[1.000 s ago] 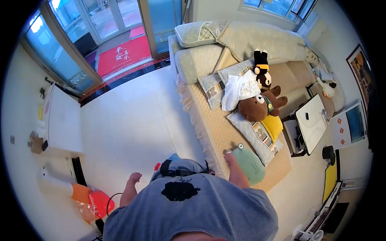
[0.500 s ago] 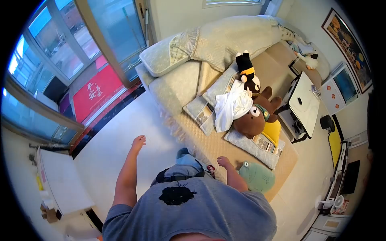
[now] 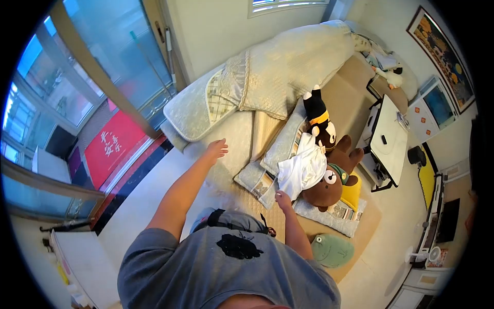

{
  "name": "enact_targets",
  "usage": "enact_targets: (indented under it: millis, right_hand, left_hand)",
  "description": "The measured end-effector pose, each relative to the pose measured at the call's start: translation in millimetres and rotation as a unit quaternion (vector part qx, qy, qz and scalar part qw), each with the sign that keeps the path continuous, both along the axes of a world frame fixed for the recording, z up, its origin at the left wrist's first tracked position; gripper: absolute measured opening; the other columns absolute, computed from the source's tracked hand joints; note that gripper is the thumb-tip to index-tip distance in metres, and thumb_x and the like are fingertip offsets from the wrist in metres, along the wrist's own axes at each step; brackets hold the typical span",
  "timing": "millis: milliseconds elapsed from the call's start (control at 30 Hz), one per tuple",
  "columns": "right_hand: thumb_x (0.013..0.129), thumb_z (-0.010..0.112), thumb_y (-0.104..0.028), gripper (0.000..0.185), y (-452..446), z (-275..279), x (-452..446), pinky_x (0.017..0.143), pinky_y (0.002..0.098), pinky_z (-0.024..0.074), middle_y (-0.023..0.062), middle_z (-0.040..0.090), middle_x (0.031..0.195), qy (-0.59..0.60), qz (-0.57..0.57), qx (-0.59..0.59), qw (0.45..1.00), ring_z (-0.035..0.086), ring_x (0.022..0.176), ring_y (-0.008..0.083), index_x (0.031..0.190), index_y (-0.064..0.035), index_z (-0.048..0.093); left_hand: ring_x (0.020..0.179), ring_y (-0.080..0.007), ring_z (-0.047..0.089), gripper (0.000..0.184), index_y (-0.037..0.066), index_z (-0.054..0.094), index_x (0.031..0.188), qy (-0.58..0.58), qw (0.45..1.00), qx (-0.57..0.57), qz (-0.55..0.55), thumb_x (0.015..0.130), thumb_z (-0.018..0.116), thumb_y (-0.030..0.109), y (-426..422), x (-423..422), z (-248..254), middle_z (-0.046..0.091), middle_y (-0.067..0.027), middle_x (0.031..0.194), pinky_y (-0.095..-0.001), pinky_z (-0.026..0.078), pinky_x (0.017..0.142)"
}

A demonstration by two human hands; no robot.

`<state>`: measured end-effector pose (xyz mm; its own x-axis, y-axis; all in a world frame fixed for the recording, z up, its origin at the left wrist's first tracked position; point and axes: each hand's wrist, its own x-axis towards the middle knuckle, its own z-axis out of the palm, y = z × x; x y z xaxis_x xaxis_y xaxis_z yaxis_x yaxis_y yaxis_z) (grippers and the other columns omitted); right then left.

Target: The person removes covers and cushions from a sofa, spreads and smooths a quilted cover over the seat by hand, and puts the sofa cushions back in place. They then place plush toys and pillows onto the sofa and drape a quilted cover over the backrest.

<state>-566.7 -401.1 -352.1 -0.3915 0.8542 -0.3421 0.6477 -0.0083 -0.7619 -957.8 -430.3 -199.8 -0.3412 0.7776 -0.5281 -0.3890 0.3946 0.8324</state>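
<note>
My left hand (image 3: 217, 149) reaches out over the front of the sofa seat, its fingers stretched apart and holding nothing. Lower and to the right, my right hand (image 3: 282, 201) is at the lower edge of a white cloth (image 3: 302, 167); its fingers look loosely bent, and whether they touch the cloth is unclear. The crumpled cloth lies partly over a grey patterned cushion (image 3: 257, 180) and against a brown teddy bear (image 3: 324, 193). Behind it is a black plush toy (image 3: 315, 107) with a yellow band. A yellow cushion (image 3: 352, 193) shows beside the bear.
A sofa with a pale quilted cover (image 3: 278, 62) runs along the back wall. A green cushion (image 3: 333, 251) lies near my right elbow. To the right stands a white-topped table (image 3: 388, 144). Glass doors and a red mat (image 3: 116, 149) are at left, a white cabinet (image 3: 85, 262) below.
I have come closer to the sofa. My left hand has risen and moved right, from above the floor to over the seat. My right hand has come up to the white cloth's edge.
</note>
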Motion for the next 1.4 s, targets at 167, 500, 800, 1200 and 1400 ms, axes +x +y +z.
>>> enact_targets:
  millis: [167,500,800,1200,1400]
  right_hand:
    - [0.077,0.052,-0.018,0.033,-47.6,-1.1,-2.7,0.057,0.0295,0.0455,0.0127,0.06,0.078,-0.026,-0.103,-0.037,0.994,0.057,0.063,0.0172,0.105,0.0,0.054]
    - [0.074,0.049,-0.017,0.025,-237.6,-10.1,-64.9,0.047,0.0303,0.0443,0.0126,0.06,0.073,-0.009,-0.553,-0.282,0.784,0.055,0.051,0.0201,0.089,-0.0013,0.06]
    - [0.078,0.051,-0.019,0.035,-191.0,13.3,-157.2,0.056,0.0292,0.0453,0.0119,0.062,0.08,-0.068,-0.276,-0.158,0.945,0.059,0.062,0.0171,0.109,-0.0029,0.052]
    - [0.074,0.055,-0.023,0.035,-65.1,22.1,-158.7,0.067,0.0337,0.0447,0.0159,0.061,0.083,-0.113,-0.186,-0.038,0.975,0.058,0.075,0.0243,0.104,-0.0041,0.055]
    - [0.077,0.054,-0.021,0.035,-32.8,31.4,-191.7,0.059,0.0277,0.0441,0.0099,0.06,0.081,0.029,-0.166,-0.19,0.967,0.057,0.065,0.0159,0.107,-0.0032,0.054]
  left_hand:
    - [0.099,-0.0273,0.049,0.064,0.005,0.03,0.126,-0.041,0.999,-0.015,-0.029,0.08,0.051,0.044,95.5,-41.7,-22.2,0.038,-0.0148,0.125,-0.038,0.037,0.085]
    - [0.101,-0.027,0.046,0.058,0.009,0.035,0.123,-0.252,0.966,-0.022,-0.046,0.078,0.054,0.041,228.8,-103.6,-45.0,0.042,-0.0116,0.119,-0.0398,0.037,0.083]
    - [0.059,-0.022,0.051,0.025,0.004,0.054,0.089,-0.177,0.972,0.076,0.132,0.083,0.05,0.028,246.6,-160.2,64.6,0.055,-0.0143,0.075,-0.0336,0.044,0.059]
    - [0.072,-0.0192,0.046,0.018,0.01,0.05,0.091,0.147,0.978,0.069,0.135,0.075,0.051,0.019,121.8,-532.5,69.7,0.051,-0.0062,0.084,-0.0354,0.038,0.062]
    - [0.09,-0.0233,0.054,0.038,0.003,0.055,0.103,0.196,0.978,-0.066,-0.018,0.079,0.051,0.032,93.0,-406.5,-35.2,0.058,-0.0131,0.099,-0.0367,0.04,0.078]
